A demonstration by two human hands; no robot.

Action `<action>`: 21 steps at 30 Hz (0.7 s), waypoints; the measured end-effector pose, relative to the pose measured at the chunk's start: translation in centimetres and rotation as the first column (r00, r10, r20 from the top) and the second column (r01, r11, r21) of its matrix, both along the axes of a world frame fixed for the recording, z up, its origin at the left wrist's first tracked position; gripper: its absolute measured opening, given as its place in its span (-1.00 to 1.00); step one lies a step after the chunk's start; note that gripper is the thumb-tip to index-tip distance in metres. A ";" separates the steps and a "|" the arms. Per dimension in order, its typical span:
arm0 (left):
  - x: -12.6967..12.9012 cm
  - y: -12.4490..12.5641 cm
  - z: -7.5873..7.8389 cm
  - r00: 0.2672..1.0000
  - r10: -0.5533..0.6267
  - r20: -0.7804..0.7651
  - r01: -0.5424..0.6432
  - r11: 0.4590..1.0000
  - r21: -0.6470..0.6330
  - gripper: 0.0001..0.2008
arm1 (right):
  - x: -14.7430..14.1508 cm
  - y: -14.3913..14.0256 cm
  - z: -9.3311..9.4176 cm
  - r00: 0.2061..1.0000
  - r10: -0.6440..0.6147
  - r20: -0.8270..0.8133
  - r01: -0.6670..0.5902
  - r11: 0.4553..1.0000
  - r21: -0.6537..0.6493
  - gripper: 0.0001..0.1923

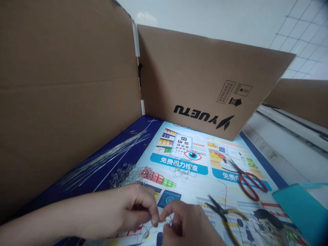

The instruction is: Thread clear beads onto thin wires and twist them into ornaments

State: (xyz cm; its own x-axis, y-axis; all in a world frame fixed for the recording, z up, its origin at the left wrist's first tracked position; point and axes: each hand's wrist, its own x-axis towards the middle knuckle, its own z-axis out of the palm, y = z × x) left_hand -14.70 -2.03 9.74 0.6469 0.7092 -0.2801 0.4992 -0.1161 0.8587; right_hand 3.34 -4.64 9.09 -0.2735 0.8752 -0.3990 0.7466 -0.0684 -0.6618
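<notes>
My left hand (128, 212) and my right hand (184, 225) meet at the bottom middle, fingertips pinched together on a thin wire with a clear bead (166, 221) between them. Another clear bead (145, 234) hangs on the wire below my left hand. A pile of clear beads (128, 174) lies just beyond my left hand. A bundle of thin silver wires (107, 157) lies along the left on the blue edge of the printed mat (194, 191).
Yellow-handled pliers (225, 215) lie right of my right hand. Red-handled scissors (246, 181) lie farther right. A small finished wire-and-bead piece (183, 171) rests mid-mat. Cardboard walls (205, 78) stand at left and back. A teal box (302, 208) is at the right.
</notes>
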 end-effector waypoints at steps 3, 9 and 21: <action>-0.1 -0.1 -0.1 0.999 -0.039 -0.014 0.037 0.997 -0.072 -0.78 | -0.2 0.0 0.5 1.000 -0.021 0.023 0.022 1.000 -0.013 -0.77; 0.2 -0.5 0.2 1.000 -0.021 0.004 0.021 0.992 -0.122 -0.78 | -0.2 0.1 1.3 0.999 -0.040 -0.028 0.037 0.992 -0.119 -0.79; 0.4 -0.8 0.5 0.998 -0.033 -0.061 0.038 0.996 0.078 -0.83 | 0.5 -0.2 0.1 0.943 -0.256 -0.214 0.173 0.924 -0.342 -0.79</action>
State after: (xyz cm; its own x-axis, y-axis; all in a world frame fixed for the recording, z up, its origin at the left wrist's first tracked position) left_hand -14.35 -2.81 10.27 0.6557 0.7076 -0.2632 0.5437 -0.2007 0.8149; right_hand 3.81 -4.80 9.20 -0.2201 0.7645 -0.6059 0.5033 -0.4431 -0.7419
